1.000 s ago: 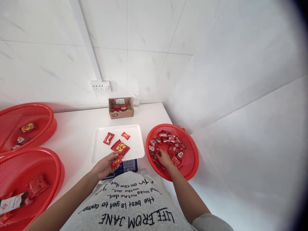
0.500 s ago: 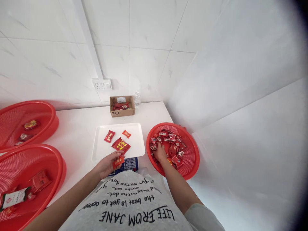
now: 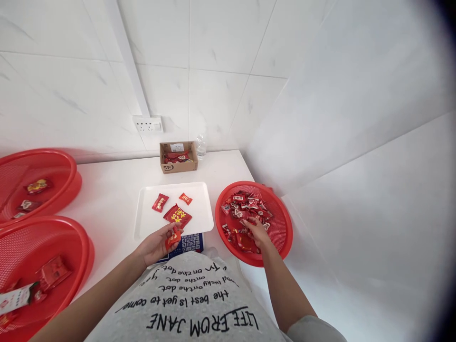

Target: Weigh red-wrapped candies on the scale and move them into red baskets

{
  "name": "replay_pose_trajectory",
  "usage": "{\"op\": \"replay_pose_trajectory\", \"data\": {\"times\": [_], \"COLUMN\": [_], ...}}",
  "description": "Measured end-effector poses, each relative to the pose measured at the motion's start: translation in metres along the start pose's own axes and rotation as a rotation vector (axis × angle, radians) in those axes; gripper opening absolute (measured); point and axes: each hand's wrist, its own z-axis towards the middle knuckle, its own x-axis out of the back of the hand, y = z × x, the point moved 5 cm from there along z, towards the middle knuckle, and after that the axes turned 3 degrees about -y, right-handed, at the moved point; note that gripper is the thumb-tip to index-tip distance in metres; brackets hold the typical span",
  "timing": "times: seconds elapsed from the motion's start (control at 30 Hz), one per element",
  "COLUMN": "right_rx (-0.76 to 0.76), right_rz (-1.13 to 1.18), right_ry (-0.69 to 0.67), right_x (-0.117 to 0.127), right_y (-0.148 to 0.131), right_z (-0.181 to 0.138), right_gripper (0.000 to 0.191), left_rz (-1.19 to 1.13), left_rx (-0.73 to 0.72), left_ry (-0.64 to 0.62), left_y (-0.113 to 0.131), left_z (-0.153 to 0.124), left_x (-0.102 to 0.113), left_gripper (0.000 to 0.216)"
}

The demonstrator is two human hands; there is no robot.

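Note:
My left hand (image 3: 156,243) is closed on a small red candy packet (image 3: 173,239) with yellow lettering, over the near edge of the white tray (image 3: 199,190). On that tray lie a larger red packet (image 3: 178,216) and two small wrapped candies, one dark red (image 3: 160,202) and one orange-red (image 3: 185,198). Inside the right-hand red basket (image 3: 285,228), my right hand (image 3: 258,232) reaches among many red-wrapped candies (image 3: 239,213). Its fingers are apart and touch the pile, with nothing plainly held.
Under the tray's near edge is a scale with a blue keypad (image 3: 192,242). A cardboard box (image 3: 180,167) of red packets and a clear plastic bottle (image 3: 201,146) stand by the wall. Two red baskets, upper (image 3: 73,180) and lower (image 3: 87,256), hold packets at left.
My right hand has moved from the left side of the basket toward its middle right, and candies there have shifted. My left hand still holds its packet near the tray.

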Motion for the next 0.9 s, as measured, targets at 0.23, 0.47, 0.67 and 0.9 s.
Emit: {"op": "replay_pose_trajectory", "data": {"times": [0.23, 0.47, 0.67, 0.9], "right_rx": [-0.065, -0.008, 0.092, 0.179], "right_rz": [0.277, 0.284, 0.232, -0.014], "right_ry": [-0.119, -0.261, -0.458, -0.392], "right_x": [-0.008, -0.046, -0.105, -0.155], "right_y": [-0.010, -0.046, -0.084, -0.083], "right_z": [-0.020, -0.043, -0.066, -0.063], "right_gripper": [0.041, 0.042, 0.038, 0.042], "left_rz": [0.007, 0.019, -0.002, -0.012], "left_rx": [0.024, -0.002, 0.005, 0.014], "left_ry": [-0.059, -0.042, -0.026, -0.019], "left_y": [-0.004, -0.009, -0.014, -0.012], "left_z": [0.001, -0.005, -0.003, -0.008], "left_x": [-0.006, -0.001, 0.011, 0.013], "left_gripper": [0.018, 0.018, 0.024, 0.022]}}
